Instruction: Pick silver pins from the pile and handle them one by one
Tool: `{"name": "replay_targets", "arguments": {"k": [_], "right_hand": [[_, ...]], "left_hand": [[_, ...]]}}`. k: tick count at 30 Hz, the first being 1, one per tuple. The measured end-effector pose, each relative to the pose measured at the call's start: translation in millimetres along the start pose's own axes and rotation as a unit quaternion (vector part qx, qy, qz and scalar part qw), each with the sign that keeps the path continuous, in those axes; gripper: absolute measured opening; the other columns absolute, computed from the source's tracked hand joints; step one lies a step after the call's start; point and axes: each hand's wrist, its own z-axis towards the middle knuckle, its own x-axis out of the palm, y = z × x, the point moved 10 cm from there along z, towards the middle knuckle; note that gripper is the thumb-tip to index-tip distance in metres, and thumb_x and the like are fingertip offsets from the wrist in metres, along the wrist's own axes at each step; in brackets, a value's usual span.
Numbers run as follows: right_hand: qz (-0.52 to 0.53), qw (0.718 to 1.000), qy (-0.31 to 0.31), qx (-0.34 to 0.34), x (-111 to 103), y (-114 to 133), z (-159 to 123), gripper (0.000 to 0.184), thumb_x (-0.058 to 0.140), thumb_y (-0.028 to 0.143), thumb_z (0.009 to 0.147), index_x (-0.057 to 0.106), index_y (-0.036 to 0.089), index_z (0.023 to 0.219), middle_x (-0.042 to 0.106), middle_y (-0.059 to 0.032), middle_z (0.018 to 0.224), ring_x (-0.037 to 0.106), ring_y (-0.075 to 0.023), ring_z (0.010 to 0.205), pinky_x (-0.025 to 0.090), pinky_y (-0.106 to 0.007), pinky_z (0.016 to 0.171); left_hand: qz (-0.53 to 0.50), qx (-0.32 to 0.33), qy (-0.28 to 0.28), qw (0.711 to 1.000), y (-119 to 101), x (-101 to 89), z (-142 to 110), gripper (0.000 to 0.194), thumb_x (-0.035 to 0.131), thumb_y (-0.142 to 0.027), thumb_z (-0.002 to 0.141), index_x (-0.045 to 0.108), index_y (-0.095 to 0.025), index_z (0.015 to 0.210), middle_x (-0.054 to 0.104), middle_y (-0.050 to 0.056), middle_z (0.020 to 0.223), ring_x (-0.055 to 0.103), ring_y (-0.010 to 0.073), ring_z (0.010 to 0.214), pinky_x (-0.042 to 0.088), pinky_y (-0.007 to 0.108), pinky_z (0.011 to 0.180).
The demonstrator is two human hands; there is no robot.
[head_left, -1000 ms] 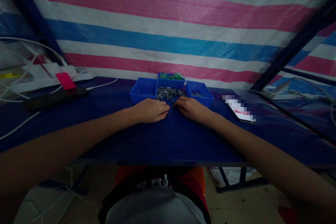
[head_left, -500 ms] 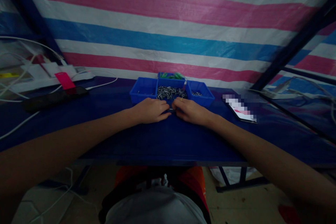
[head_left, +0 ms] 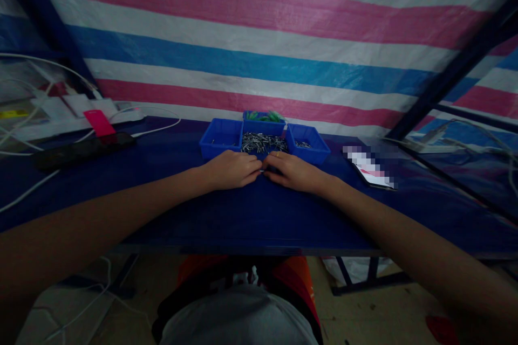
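My left hand (head_left: 233,169) and my right hand (head_left: 294,171) meet over the blue table, fingertips almost touching. Between them shows a small shiny metal pin (head_left: 263,171), pinched by the left thumb and forefinger. My right fingers are curled closed around its other end, as far as the dim picture shows. Just beyond the hands lies a heap of loose metal pins (head_left: 264,142). Blue bins flank it: a left bin (head_left: 222,139) with a few pieces, a right bin (head_left: 309,145) with some small metal parts, and a back bin (head_left: 265,126) holding green things.
A phone (head_left: 370,168) lies at the right. On the left are a dark device (head_left: 83,152), a pink tag (head_left: 99,123) and a power strip (head_left: 81,124) with white cables. A striped sheet (head_left: 259,54) hangs behind the table (head_left: 259,221).
The left thumb and forefinger have closed together on the small metal pin. My right hand has shifted slightly left, bringing the fingertips of both hands nearer each other.
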Motion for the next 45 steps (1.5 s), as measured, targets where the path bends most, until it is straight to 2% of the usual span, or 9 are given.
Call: {"name": "replay_targets", "arguments": {"k": [5,10,21,27,34,38,45], "right_hand": [[-0.023,0.999,0.015,0.019,5.2,-9.3,-0.2,0.021,0.048,0.027,0.098,0.061,0.012,0.106,0.062,-0.0120,0.102,0.060,-0.0214,0.094,0.049,-0.039,0.089],[-0.030,0.999,0.019,0.022,6.9,-10.3,1.0,0.025,0.047,0.029,0.099,0.062,0.012,0.111,0.064,-0.0127,0.108,0.061,-0.0214,0.100,0.049,-0.039,0.094],[-0.049,0.998,0.026,0.007,4.4,-6.3,-1.0,0.018,0.048,0.019,0.097,0.063,0.012,0.100,0.061,-0.0088,0.093,0.058,-0.0172,0.084,0.048,-0.033,0.080],[-0.055,0.998,0.017,0.008,2.0,-5.4,0.5,0.021,0.045,0.022,0.099,0.063,0.012,0.096,0.059,-0.0073,0.088,0.056,-0.0157,0.079,0.046,-0.031,0.076],[-0.058,0.998,0.011,-0.007,0.5,-0.8,1.1,0.027,0.043,0.025,0.101,0.064,0.012,0.092,0.061,-0.0080,0.086,0.056,-0.0157,0.077,0.046,-0.030,0.074],[-0.060,0.998,0.009,-0.018,0.5,0.5,0.5,0.029,0.041,0.027,0.102,0.064,0.012,0.093,0.060,-0.0069,0.086,0.056,-0.0145,0.077,0.046,-0.029,0.073],[-0.056,0.998,0.002,-0.036,0.1,3.2,-1.0,0.030,0.042,0.029,0.102,0.065,0.012,0.093,0.060,-0.0065,0.085,0.056,-0.0146,0.077,0.047,-0.029,0.074]], "left_hand": [[0.002,0.001,0.002,1.000,0.0,-0.5,-0.5,0.022,0.047,-0.028,0.096,0.064,-0.016,0.089,0.067,0.003,0.078,0.064,0.0155,0.072,0.043,0.023,0.059],[0.008,-0.004,-0.002,1.000,1.3,-0.1,-1.2,0.022,0.046,-0.028,0.096,0.063,-0.016,0.089,0.066,0.003,0.077,0.064,0.0151,0.072,0.041,0.023,0.058],[-0.002,-0.032,-0.034,0.999,6.2,-6.6,-1.9,0.022,0.046,-0.028,0.096,0.062,-0.015,0.088,0.068,0.004,0.081,0.064,0.0155,0.072,0.043,0.024,0.061],[-0.022,-0.022,-0.075,0.997,3.7,-16.5,-3.1,0.023,0.044,-0.027,0.098,0.063,-0.015,0.093,0.068,0.004,0.086,0.064,0.0153,0.079,0.045,0.025,0.068],[-0.033,-0.006,-0.102,0.994,0.8,-24.4,-4.9,0.024,0.043,-0.027,0.099,0.063,-0.014,0.096,0.068,0.005,0.086,0.065,0.0153,0.080,0.046,0.025,0.068],[-0.035,0.006,-0.103,0.994,0.7,-23.1,-5.0,0.027,0.043,-0.033,0.100,0.063,-0.015,0.096,0.067,0.005,0.087,0.065,0.0154,0.081,0.047,0.024,0.067],[-0.030,0.025,-0.098,0.994,-1.0,-17.3,-4.8,0.028,0.040,-0.031,0.100,0.063,-0.014,0.097,0.067,0.006,0.088,0.064,0.0160,0.080,0.048,0.025,0.067]]}}
